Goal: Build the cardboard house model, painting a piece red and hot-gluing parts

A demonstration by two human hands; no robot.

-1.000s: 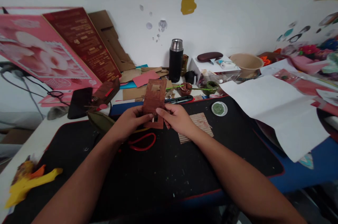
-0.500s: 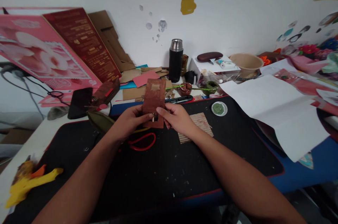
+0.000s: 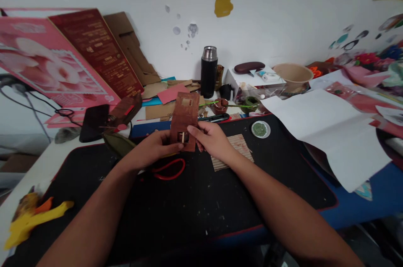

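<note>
Both hands hold a brown-painted cardboard piece (image 3: 184, 113) upright above the black desk mat (image 3: 189, 216). Near its lower end is a rectangular cut-out with a small pale stick (image 3: 183, 137) standing in it. My left hand (image 3: 155, 147) grips the lower left side, its thumb just below the cut-out. On the right edge, my right hand (image 3: 211, 139) pinches the piece with its thumb on the front; the other fingers are partly hidden behind it. Red-handled scissors (image 3: 170, 173) lie below my left hand. A corrugated cardboard scrap (image 3: 234, 153) lies beside my right wrist.
A small dish of green paint (image 3: 260, 129) sits on the mat at right. Behind stand a black thermos (image 3: 209, 74) and paint pots (image 3: 220, 106) with brushes. A phone (image 3: 94, 123) lies left, a yellow glue gun (image 3: 34, 218) front left, white paper (image 3: 327, 132) right.
My left thumb has slid down from the cut-out, so more of the opening and the pale stick shows. The brown cardboard piece has shifted and tilted slightly.
</note>
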